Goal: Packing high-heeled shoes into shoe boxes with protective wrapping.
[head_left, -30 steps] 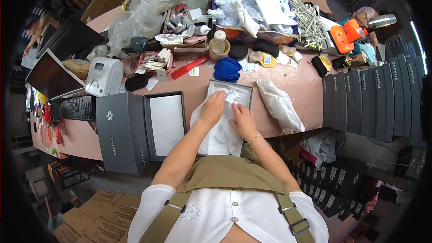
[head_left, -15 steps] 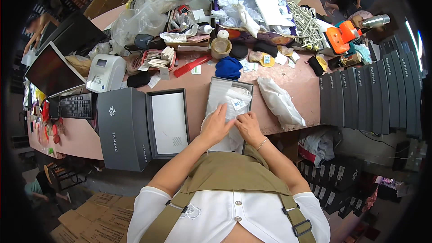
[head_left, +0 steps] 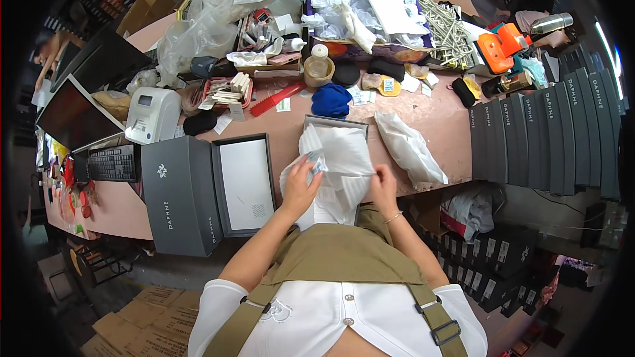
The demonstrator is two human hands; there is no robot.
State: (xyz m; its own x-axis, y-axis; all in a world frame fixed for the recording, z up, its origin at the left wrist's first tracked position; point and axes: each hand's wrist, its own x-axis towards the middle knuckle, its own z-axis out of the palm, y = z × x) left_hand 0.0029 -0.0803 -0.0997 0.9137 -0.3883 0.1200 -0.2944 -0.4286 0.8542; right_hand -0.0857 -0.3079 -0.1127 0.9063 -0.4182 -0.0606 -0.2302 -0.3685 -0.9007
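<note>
A grey shoebox [head_left: 336, 121] lies in front of me, with white tissue paper [head_left: 346, 158] spread in it and over its sides. My left hand [head_left: 299, 188] is closed on a small white and blue sachet [head_left: 317, 159], above the left part of the paper. With thumb and fingers, my right hand [head_left: 383, 188] pinches the paper's right edge. What lies under the paper is hidden. To the right of the box rests a long bundle wrapped in white paper [head_left: 409, 149], touched by neither hand.
A grey box tray with a white lining [head_left: 246, 182] and a large dark grey lid [head_left: 175, 192] are at left, near a keyboard [head_left: 114, 162] and label printer [head_left: 153, 116]. Grey shoeboxes [head_left: 532, 135] line the right side. A blue cloth [head_left: 331, 100] lies beyond the box.
The tissue paper has been opened out wider. My left hand has lifted the sachet off the paper and moved left; my right hand has moved right to the paper's edge.
</note>
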